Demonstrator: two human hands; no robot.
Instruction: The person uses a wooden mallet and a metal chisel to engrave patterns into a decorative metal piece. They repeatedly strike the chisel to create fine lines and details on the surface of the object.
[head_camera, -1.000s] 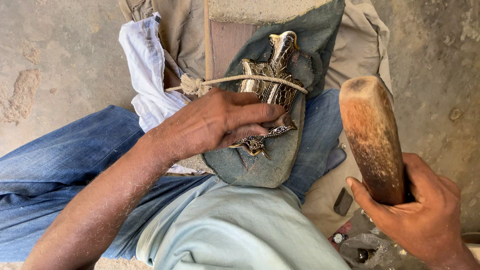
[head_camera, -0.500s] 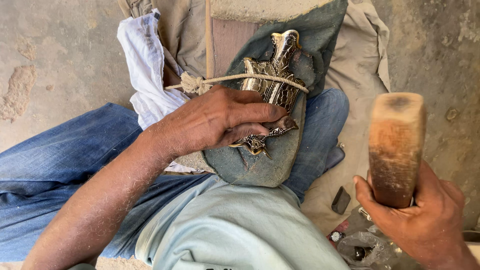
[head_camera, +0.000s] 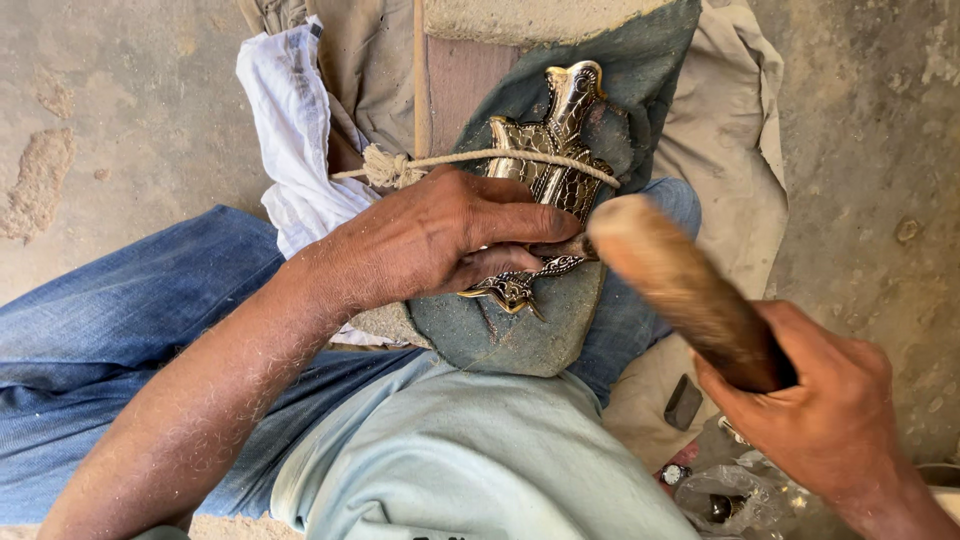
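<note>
An ornate brass-coloured metal piece lies on a blue-green padded block and is tied down by a pale rope with a knot at its left. My left hand rests on the piece and pinches a small dark punch against it. My right hand grips the handle of a wooden mallet, whose blurred head is down at the top of the punch.
A white cloth and beige fabric hang beside the block. My jeans-clad legs and pale shirt fill the lower view. Small dark bits and clear plastic lie on the concrete floor.
The mallet was raised at the right a second ago; my right hand has swung it down and left onto the punch. My left hand has stayed put.
</note>
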